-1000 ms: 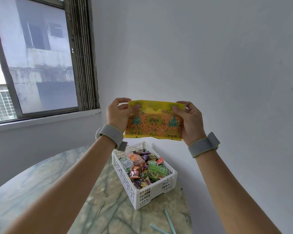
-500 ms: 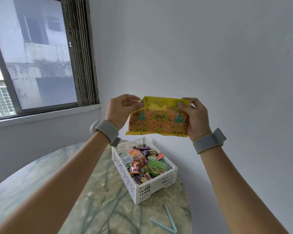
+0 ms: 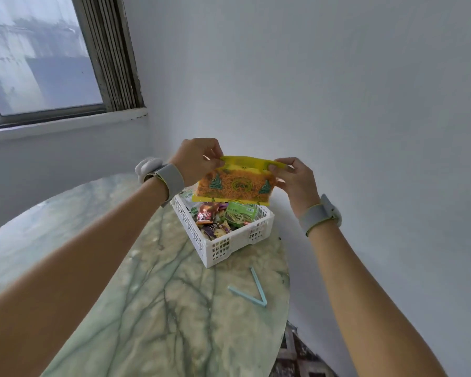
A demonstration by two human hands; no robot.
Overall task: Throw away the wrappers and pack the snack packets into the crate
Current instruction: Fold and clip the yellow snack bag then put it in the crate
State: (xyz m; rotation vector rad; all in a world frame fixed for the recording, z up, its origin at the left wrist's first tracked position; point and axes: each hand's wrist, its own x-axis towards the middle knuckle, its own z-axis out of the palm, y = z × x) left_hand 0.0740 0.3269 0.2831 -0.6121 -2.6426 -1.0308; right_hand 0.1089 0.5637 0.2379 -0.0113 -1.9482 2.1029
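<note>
A yellow snack packet [image 3: 234, 186] full of orange strips hangs upright in the air just above the far side of the white crate [image 3: 229, 242]. My left hand [image 3: 196, 161] pinches its top left corner, and my right hand [image 3: 294, 175] pinches its top right corner. The crate stands on the green marble table [image 3: 158, 308] and holds several colourful snack packets [image 3: 223, 217]. The far part of the crate is hidden behind the yellow packet.
A bent pale blue strip [image 3: 252, 291] lies on the table near its right edge, in front of the crate. A white wall runs close along the right. A window [image 3: 38, 55] with a sill is at the back left. Patterned floor [image 3: 297, 355] shows at the bottom right.
Both hands have lowered the yellow packet towards the crate, and my view has tilted down. The left hand's grip has shifted to the packet's top corner.
</note>
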